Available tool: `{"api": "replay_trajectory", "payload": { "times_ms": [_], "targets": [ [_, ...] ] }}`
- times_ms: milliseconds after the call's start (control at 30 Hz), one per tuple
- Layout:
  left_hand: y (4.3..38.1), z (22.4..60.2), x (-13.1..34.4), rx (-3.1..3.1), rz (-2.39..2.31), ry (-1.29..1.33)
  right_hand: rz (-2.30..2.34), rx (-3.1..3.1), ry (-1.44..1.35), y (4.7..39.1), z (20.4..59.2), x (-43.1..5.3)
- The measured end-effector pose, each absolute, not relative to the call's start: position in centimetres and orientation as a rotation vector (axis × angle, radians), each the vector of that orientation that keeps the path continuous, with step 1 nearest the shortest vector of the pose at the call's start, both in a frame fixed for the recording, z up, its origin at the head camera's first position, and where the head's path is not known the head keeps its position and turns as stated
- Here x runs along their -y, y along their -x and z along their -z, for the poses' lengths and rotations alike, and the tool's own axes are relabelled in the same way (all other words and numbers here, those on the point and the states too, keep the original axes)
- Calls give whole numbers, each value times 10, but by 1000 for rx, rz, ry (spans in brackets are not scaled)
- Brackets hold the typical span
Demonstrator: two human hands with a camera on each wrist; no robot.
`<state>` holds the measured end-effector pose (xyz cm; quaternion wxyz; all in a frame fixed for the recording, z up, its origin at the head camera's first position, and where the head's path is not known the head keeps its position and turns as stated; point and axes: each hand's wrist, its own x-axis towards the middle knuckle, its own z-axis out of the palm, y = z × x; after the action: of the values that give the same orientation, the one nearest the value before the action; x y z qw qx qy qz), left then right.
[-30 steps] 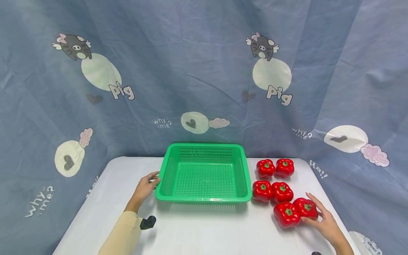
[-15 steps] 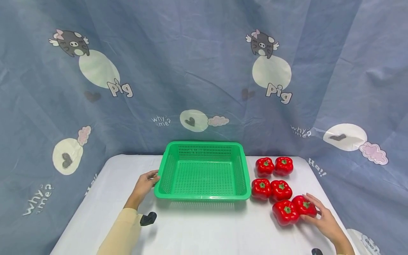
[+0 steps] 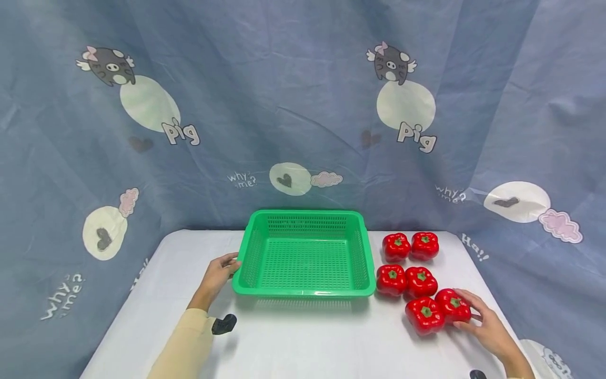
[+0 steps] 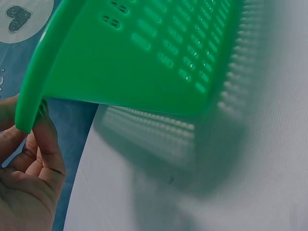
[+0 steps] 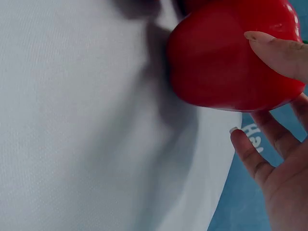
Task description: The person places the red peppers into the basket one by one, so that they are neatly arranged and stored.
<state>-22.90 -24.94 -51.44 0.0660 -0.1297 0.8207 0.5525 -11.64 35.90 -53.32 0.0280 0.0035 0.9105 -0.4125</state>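
Note:
A green plastic basket [image 3: 303, 292] with slotted walls stands on the white table, nothing in it. My left hand [image 3: 220, 275] grips its left rim, and the left wrist view shows the thumb and fingers [image 4: 45, 137] on both sides of that rim. At the right, my right hand [image 3: 490, 329] holds the nearest right-hand red bell pepper [image 3: 452, 305] between thumb and fingers. In the right wrist view the thumb [image 5: 279, 55] lies across this bell pepper [image 5: 226, 57], while some fingers reach beneath its edge. Another red bell pepper [image 3: 425, 316] sits directly left of it.
Several more red bell peppers [image 3: 420, 282] stand in pairs to the right of the basket. A blue printed cloth [image 3: 303, 105] hangs behind the white tabletop [image 3: 307, 342]. Black straps [image 3: 224, 324] show at the wrists.
The fingers of my right hand have lowered and closed in around the bell pepper. My left hand stays at the basket's rim, and the basket has not visibly moved.

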Motion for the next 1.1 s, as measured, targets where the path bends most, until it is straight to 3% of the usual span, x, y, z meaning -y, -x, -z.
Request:
{"api": "replay_trajectory", "payload": {
  "times_ms": [1100],
  "targets": [
    [228,509,249,-2389,-1715,413,1291,-2794,-135,129,518,-366]
  ]
}}
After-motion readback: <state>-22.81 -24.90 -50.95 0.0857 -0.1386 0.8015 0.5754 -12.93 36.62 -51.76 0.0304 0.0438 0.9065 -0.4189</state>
